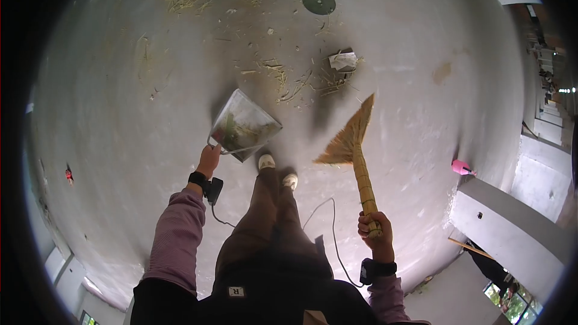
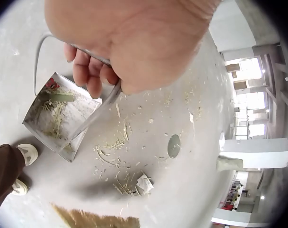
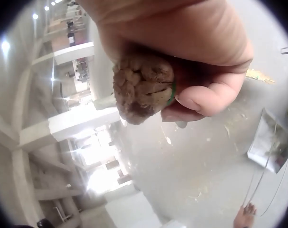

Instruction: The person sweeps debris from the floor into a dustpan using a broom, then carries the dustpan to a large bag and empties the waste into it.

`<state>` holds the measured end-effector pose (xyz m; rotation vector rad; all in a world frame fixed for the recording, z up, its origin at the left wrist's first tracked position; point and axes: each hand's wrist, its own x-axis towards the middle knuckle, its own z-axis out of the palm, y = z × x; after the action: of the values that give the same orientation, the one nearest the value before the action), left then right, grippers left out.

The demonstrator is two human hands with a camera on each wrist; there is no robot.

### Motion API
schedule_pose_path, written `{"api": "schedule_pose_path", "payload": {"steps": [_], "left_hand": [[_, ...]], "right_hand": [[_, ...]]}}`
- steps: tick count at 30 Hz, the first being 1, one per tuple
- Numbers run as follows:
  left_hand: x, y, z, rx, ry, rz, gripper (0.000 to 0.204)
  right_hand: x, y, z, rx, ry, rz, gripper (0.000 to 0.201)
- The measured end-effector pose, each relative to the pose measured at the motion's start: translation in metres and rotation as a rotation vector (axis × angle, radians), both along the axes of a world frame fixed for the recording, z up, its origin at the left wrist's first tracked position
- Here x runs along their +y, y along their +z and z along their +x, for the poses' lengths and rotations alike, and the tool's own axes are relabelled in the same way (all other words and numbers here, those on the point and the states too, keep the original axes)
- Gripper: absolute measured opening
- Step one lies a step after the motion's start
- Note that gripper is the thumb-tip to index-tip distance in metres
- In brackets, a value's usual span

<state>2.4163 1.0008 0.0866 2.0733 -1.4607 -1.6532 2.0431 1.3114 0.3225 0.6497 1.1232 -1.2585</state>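
My left hand (image 1: pixel 209 160) grips the wire handle of a metal dustpan (image 1: pixel 245 121), its fingers curled round the handle in the left wrist view (image 2: pixel 94 71). Straw and green scraps lie in the pan (image 2: pixel 63 116). In my right hand (image 1: pixel 378 236) is the bound handle of a straw broom (image 1: pixel 361 174), its bristles fanned out to the right of the pan. The broom's butt end (image 3: pixel 143 88) shows in the right wrist view, the fingers wrapped round it. Loose straw (image 1: pixel 292 87) and a crumpled pale scrap (image 1: pixel 342 61) lie beyond the pan.
A round dark disc (image 1: pixel 319 2) and more straw (image 1: pixel 179 1) are on the floor farther off. At the right are a pink object (image 1: pixel 460 167) and a low wall (image 1: pixel 512 216). A small red item (image 1: pixel 69 174) lies far left. A cable (image 1: pixel 335 229) hangs beside my legs.
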Motion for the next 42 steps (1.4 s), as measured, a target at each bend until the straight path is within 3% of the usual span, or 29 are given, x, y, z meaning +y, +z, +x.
{"api": "schedule_pose_path", "payload": {"steps": [5,6,10,13,14,15,16,17,19,21,23,24,28,30,32,34,36,40,41,42], "left_hand": [[0.002,-0.006,0.005,0.033,-0.018,-0.04,0.038],[0.003,-0.004,0.004,0.016,-0.024,-0.046,0.037],[0.006,-0.014,0.008,-0.056,-0.051,-0.042,0.042],[0.004,-0.013,0.008,-0.063,-0.095,0.005,0.046],[0.004,-0.012,0.006,-0.066,-0.097,0.011,0.047],[0.005,-0.016,0.007,-0.08,-0.101,0.004,0.047],[0.007,-0.023,0.009,-0.094,-0.106,-0.005,0.047],[0.009,-0.029,0.011,-0.108,-0.112,-0.015,0.047],[0.01,-0.032,0.013,-0.106,-0.159,-0.032,0.042],[0.011,-0.032,0.014,-0.116,-0.255,-0.07,0.035],[0.011,-0.029,0.015,-0.14,-0.397,-0.133,0.025],[0.011,-0.029,0.016,-0.147,-0.431,-0.161,0.021],[0.018,-0.049,0.025,-0.17,-0.536,-0.277,0.016],[0.021,-0.054,0.024,-0.202,-0.552,-0.336,0.016],[0.019,-0.045,0.021,-0.222,-0.562,-0.304,0.015],[0.02,-0.045,0.024,-0.264,-0.629,-0.355,0.014],[0.022,-0.042,0.023,-0.239,-0.541,-0.336,0.014],[0.02,-0.031,0.02,-0.193,-0.403,-0.257,0.016],[0.027,-0.06,0.025,-0.217,-0.217,-0.148,0.017],[0.026,-0.064,0.032,-0.228,-0.262,-0.171,0.017]], "right_hand": [[-0.004,-0.066,-0.038,0.236,0.179,0.279,0.016],[-0.005,-0.09,-0.054,0.156,0.173,0.276,0.014],[-0.07,-0.132,-0.072,0.195,0.336,0.336,0.017],[-0.108,-0.153,-0.047,0.22,0.371,0.248,0.019],[-0.107,-0.178,-0.043,0.31,0.579,0.101,0.019],[-0.134,-0.168,-0.019,0.227,0.452,0.217,0.019],[-0.139,-0.177,-0.006,0.131,0.454,0.112,0.02],[-0.164,-0.149,0.019,0.157,0.484,0.113,0.019],[-0.17,-0.146,0.05,0.488,0.682,-0.143,0.011],[-0.172,-0.146,0.057,0.554,0.809,-0.288,0.016],[-0.169,-0.133,0.054,0.473,0.787,-0.32,0.032],[-0.174,-0.106,0.053,0.455,0.762,-0.322,0.032],[-0.157,-0.048,0.019,0.209,0.467,-0.221,0.028],[-0.153,-0.016,0.005,0.256,0.538,-0.131,0.03],[-0.139,-0.002,-0.01,0.208,0.476,-0.127,0.029],[-0.134,0.0,-0.03,0.205,0.502,-0.022,0.03],[-0.136,0.002,-0.051,0.343,0.566,0.061,0.027],[-0.151,-0.045,-0.135,0.458,0.574,0.248,0.02],[-0.158,-0.064,-0.163,0.462,0.589,0.218,0.02],[-0.165,-0.078,-0.188,0.466,0.598,0.191,0.02]]}}
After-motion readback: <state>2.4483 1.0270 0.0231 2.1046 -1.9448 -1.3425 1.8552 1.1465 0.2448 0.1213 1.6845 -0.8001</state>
